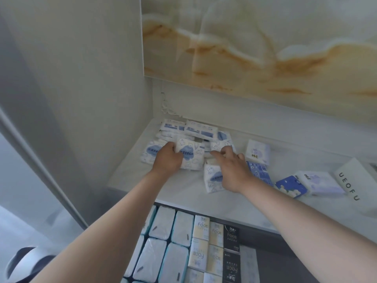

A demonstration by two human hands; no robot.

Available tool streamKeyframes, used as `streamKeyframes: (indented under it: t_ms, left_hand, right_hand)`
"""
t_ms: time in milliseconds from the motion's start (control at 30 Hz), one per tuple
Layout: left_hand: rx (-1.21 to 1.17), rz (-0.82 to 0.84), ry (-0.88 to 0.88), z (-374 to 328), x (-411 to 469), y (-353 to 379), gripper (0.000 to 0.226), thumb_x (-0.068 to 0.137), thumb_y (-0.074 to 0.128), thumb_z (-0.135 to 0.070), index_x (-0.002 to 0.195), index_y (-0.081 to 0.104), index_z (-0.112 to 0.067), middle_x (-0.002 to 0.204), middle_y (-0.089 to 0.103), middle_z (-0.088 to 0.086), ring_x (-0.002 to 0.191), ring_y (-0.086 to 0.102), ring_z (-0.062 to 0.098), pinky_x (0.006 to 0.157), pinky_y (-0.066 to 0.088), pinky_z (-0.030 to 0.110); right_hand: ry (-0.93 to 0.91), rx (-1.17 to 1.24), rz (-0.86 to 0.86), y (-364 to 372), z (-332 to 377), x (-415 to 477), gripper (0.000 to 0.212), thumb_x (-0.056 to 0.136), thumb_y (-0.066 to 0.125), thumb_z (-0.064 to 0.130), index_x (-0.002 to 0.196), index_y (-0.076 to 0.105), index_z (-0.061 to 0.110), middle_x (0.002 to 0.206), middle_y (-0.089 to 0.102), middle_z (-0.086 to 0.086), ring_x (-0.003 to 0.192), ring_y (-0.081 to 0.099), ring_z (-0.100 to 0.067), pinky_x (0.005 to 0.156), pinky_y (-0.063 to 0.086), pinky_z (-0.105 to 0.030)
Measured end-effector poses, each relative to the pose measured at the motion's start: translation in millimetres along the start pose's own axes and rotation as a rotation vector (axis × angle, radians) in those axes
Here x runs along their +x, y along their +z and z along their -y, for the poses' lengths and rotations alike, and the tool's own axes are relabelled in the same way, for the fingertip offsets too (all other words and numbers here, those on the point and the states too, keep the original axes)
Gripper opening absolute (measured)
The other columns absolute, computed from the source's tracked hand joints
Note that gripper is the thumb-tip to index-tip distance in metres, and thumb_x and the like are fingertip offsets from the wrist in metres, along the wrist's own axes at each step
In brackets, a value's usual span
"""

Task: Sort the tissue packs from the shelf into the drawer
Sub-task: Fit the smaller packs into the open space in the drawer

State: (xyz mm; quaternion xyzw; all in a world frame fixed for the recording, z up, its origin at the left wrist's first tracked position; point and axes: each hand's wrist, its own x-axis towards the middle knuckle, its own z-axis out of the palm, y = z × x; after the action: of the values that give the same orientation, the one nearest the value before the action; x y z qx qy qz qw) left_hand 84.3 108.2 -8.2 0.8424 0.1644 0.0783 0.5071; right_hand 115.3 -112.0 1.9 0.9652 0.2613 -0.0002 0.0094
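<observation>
Since the drawer (285, 262) down here is mostly full, a dropped pack could bounce off. Up on the shelf (183, 193), left hand (169, 160) curls its fingers round one pack (191, 156); right hand (232, 170) fingers spread loosely over the pile (195, 129), so yanking might topple the loose ones behind

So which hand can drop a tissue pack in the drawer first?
Probably the left. The left hand curls round a cloud-print pack on the shelf and could carry it down to the drawer. The right hand reaches over other packs with fingers stretched, holding nothing I can see.
</observation>
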Motion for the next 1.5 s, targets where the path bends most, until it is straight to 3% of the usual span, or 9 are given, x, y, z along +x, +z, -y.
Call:
streamKeyframes:
  t_ms: [233,333,500,700,833,967,1100,1333,1500]
  left_hand:
    - [-0.039,-0.123,0.199,-25,-19,0,0.009,0.094,0.05,-0.013,0.095,0.058,-0.018,0.081,0.061,-0.004,0.073,0.056,0.015,0.065,0.043,0.028]
    - [-0.102,0.047,0.23,-37,-20,-3,0.014,0.094,0.056,-0.016,0.1,0.066,-0.024,0.088,0.067,-0.011,0.083,0.061,0.011,0.07,0.045,0.02]
    - [-0.273,0.288,0.194,-48,-32,-11,0.021,0.094,0.051,-0.022,0.103,0.07,-0.023,0.099,0.072,0.003,0.095,0.068,0.026,0.083,0.057,0.047]
    - [-0.407,0.409,-0.042,-36,-31,-27,0.024,0.102,0.044,-0.025,0.109,0.067,-0.023,0.107,0.072,0.004,0.097,0.069,0.019,0.08,0.058,0.034]
    - [0.051,0.21,0.05,0,-11,-32,0.033,0.101,0.038,-0.016,0.121,0.063,-0.019,0.127,0.063,0.005,0.114,0.058,0.02,0.095,0.045,0.03]
    - [0.663,0.156,0.202,38,2,-41,0.053,0.099,0.04,-0.013,0.15,0.034,-0.024,0.158,0.03,0.002,0.145,0.024,0.021,0.115,0.025,0.036]
    - [0.964,0.193,0.156,48,9,-40,0.052,0.105,0.028,-0.031,0.155,0.016,-0.026,0.159,0.025,0.006,0.141,0.027,0.028,0.111,0.027,0.041]
    - [1.023,0.117,0.198,49,24,-46,0.028,0.098,0.045,-0.031,0.122,0.058,-0.022,0.14,0.043,0.007,0.13,0.034,0.027,0.105,0.031,0.039]
    - [0.935,0.255,0.114,45,32,-47,0.03,0.091,0.059,-0.038,0.115,0.055,-0.02,0.144,0.045,0.004,0.138,0.035,0.024,0.12,0.011,0.042]
  right_hand:
    - [0.091,0.213,-0.118,-29,-4,-19,0.023,0.061,0.054,0.03,0.081,0.06,0.022,0.086,0.066,0.004,0.096,0.061,-0.025,0.088,0.029,-0.034]
    - [0.156,0.458,-0.163,-51,6,-11,0.025,0.071,0.061,0.027,0.093,0.064,0.015,0.106,0.064,-0.006,0.1,0.061,-0.031,0.087,0.042,-0.035]
    - [0.174,0.582,-0.184,-56,23,4,0.055,0.079,0.077,0.033,0.123,0.053,0.01,0.13,0.047,-0.007,0.118,0.051,-0.024,0.093,0.042,-0.029]
    - [0.251,0.882,0.157,-48,39,1,0.066,0.084,0.069,0.012,0.14,0.034,0.02,0.125,0.057,0.0,0.105,0.058,-0.018,0.074,0.048,-0.027]
    - [0.257,0.839,0.232,-30,48,8,0.03,0.077,0.061,0.019,0.106,0.067,0.017,0.103,0.072,-0.004,0.088,0.069,-0.019,0.072,0.054,-0.03]
    - [0.285,0.711,0.197,-19,54,26,0.023,0.061,0.054,0.032,0.078,0.052,0.017,0.079,0.06,-0.001,0.068,0.06,-0.02,0.057,0.038,-0.027]
    - [0.246,0.657,0.177,-14,57,52,0.031,0.072,0.061,0.034,0.095,0.053,0.016,0.103,0.056,-0.005,0.088,0.06,-0.024,0.058,0.04,-0.028]
    - [0.263,0.663,0.285,-12,50,87,0.051,0.078,0.07,0.028,0.124,0.054,0.014,0.119,0.058,-0.005,0.105,0.059,-0.024,0.08,0.052,-0.032]
    - [0.215,0.616,0.32,-5,48,87,0.061,0.079,0.074,0.032,0.133,0.05,0.02,0.127,0.055,-0.002,0.107,0.057,-0.021,0.08,0.05,-0.03]
